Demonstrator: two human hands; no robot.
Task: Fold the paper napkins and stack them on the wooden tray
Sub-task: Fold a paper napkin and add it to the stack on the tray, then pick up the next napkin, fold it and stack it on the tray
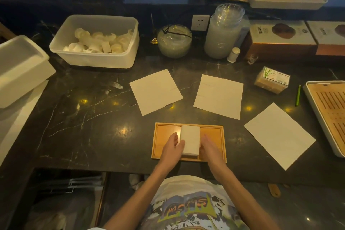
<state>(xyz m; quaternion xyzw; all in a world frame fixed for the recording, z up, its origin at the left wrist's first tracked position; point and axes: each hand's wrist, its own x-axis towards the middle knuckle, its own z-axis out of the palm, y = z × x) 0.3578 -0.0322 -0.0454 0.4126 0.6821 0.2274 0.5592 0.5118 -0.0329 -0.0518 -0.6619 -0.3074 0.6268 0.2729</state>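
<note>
A small wooden tray [212, 136] lies on the dark marble counter near its front edge. On it sits a stack of folded white napkins [190, 139]. My left hand [172, 148] presses against the stack's left side and my right hand [210, 148] against its right side, fingers curled around it. Three unfolded napkins lie flat beyond the tray: one at centre left [155, 91], one at centre right [218, 96], one at the right [279, 135].
A translucent tub [95, 58] of white items stands at back left, a white box [20, 69] further left. Glass bowls [174, 41], a jar [223, 33], a napkin pack [271, 80], a green pencil [298, 95] and a slatted tray [330, 112] sit right.
</note>
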